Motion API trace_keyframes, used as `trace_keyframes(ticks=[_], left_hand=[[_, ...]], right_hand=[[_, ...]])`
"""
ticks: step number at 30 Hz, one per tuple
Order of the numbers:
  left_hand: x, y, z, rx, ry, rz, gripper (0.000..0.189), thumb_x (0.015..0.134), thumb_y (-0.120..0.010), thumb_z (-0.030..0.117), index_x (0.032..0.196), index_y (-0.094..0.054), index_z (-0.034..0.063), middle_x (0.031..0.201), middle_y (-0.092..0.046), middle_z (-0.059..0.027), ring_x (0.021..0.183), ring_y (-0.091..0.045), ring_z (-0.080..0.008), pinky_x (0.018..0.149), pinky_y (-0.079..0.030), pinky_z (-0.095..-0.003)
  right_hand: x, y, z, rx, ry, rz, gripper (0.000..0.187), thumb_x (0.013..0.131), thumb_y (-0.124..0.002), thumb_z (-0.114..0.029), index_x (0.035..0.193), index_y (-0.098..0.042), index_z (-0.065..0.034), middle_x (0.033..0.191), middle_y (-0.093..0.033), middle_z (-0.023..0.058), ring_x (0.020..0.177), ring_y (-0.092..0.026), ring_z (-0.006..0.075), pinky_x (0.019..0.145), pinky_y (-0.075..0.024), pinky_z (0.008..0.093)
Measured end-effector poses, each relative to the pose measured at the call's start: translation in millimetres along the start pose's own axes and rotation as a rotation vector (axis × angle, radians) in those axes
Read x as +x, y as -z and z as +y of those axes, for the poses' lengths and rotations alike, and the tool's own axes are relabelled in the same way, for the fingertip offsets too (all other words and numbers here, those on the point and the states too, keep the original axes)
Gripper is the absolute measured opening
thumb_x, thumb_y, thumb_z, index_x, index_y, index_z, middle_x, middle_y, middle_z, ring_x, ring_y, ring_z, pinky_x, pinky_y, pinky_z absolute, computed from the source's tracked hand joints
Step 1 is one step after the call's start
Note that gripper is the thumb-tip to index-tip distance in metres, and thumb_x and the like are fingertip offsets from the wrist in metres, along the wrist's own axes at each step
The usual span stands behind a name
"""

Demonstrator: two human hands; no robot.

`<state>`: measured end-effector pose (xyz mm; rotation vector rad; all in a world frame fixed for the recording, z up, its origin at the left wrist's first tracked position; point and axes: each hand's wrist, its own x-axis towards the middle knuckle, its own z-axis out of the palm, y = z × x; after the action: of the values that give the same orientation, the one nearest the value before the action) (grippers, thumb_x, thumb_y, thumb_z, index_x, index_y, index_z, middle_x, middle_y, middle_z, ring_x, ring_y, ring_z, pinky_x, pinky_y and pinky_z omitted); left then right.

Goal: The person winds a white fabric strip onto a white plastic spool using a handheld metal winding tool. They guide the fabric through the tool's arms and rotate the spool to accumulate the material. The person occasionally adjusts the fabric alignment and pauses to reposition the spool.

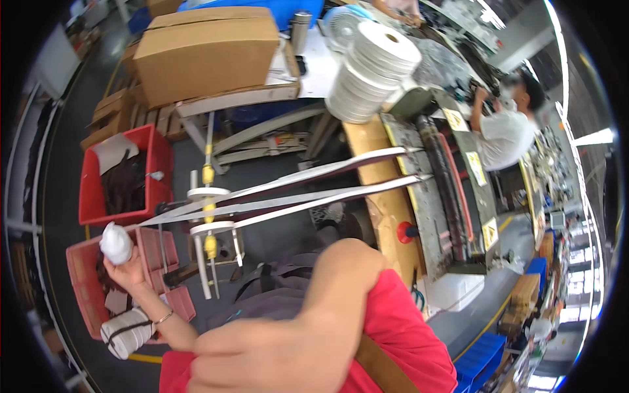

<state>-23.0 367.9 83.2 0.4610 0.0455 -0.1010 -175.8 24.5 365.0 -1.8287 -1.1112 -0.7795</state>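
Note:
My left hand [128, 274] is raised at the far left with its fingers around a white wound bundle [117, 244], perhaps of cloth or tape. A wrist bangle shows behind that hand. My right hand [265, 353] is large and blurred close to the camera; the bent arm crosses my front, and its fingers are too blurred to read. White and dark strips [314, 178] stretch from a rod-mounted pair of white discs [211, 227] to a roller machine [442, 189] on the right. At the left, the strips converge near the white bundle.
Red [164, 167] and pink plastic crates [81, 275] stand at the left, with a strapped white roll [127, 334] by the pink one. A cardboard box [206, 59] and stacked white rolls [376, 73] occupy the tables ahead. A co-worker [508, 132] is beyond the machine.

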Motion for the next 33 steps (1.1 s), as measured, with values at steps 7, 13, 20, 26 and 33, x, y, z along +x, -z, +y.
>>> trace_keyframes(ticks=[7, 13, 20, 26, 33], left_hand=[[-9.0, -49.8, -8.1, 0.094, -0.122, 0.025, 0.053, 0.068, -0.057, 0.017, 0.118, -0.046, 0.0043, 0.122, -0.047, -0.0116, 0.112, -0.045, -0.0269, 0.096, -0.035, -0.0429], [-12.2, -87.6, -16.9, 0.189, -0.139, -0.086, 0.062, 0.062, -0.062, 0.016, 0.119, -0.042, 0.0023, 0.117, -0.048, -0.0125, 0.109, -0.047, -0.0283, 0.095, -0.036, -0.0430], [5.7, -103.5, -6.7, 0.165, -0.185, -0.118, 0.062, 0.070, -0.063, 0.016, 0.125, -0.036, 0.0034, 0.125, -0.042, -0.0146, 0.114, -0.042, -0.0311, 0.091, -0.040, -0.0451], [22.8, -107.3, -60.7, 1.735, -0.245, -0.385, 0.040, 0.068, -0.058, 0.008, 0.106, -0.047, -0.0004, 0.102, -0.053, -0.0111, 0.088, -0.055, -0.0192, 0.078, -0.044, -0.0289], [-28.9, -119.9, -102.1, 0.112, 0.106, -0.100, 0.055, 0.069, -0.063, 0.031, 0.111, -0.043, 0.0015, 0.103, -0.053, -0.0143, 0.087, -0.055, -0.0239, 0.075, -0.048, -0.0346]], right_hand=[[-19.3, 63.4, -12.0, -0.389, 0.177, 0.085, 0.044, 0.059, -0.067, -0.025, 0.098, -0.057, -0.0077, 0.068, -0.060, 0.0048, 0.058, -0.059, 0.0163, 0.059, -0.0497, 0.0250], [-84.0, -16.5, 135.5, -0.429, -0.536, -0.187, 0.075, 0.066, -0.067, -0.034, 0.124, -0.037, 0.0002, 0.126, -0.038, 0.0206, 0.120, -0.034, 0.0332, 0.100, -0.0192, 0.0491], [-150.2, -116.8, 155.0, -0.168, -0.804, -0.415, 0.035, 0.082, -0.049, -0.032, 0.106, -0.049, -0.0059, 0.068, -0.057, 0.0142, 0.078, -0.058, 0.0315, 0.076, -0.0401, 0.0476], [-102.2, -107.2, 117.0, 0.076, -0.497, -0.390, 0.025, 0.083, -0.050, -0.025, 0.068, -0.046, -0.0050, 0.051, -0.049, 0.0132, 0.047, -0.053, 0.0318, 0.043, -0.0409, 0.0403], [-135.6, -82.6, 156.7, 0.056, -0.672, -0.349, 0.027, 0.086, -0.045, -0.032, 0.081, -0.053, -0.0073, 0.057, -0.053, 0.0141, 0.057, -0.056, 0.0337, 0.049, -0.0416, 0.0428]])
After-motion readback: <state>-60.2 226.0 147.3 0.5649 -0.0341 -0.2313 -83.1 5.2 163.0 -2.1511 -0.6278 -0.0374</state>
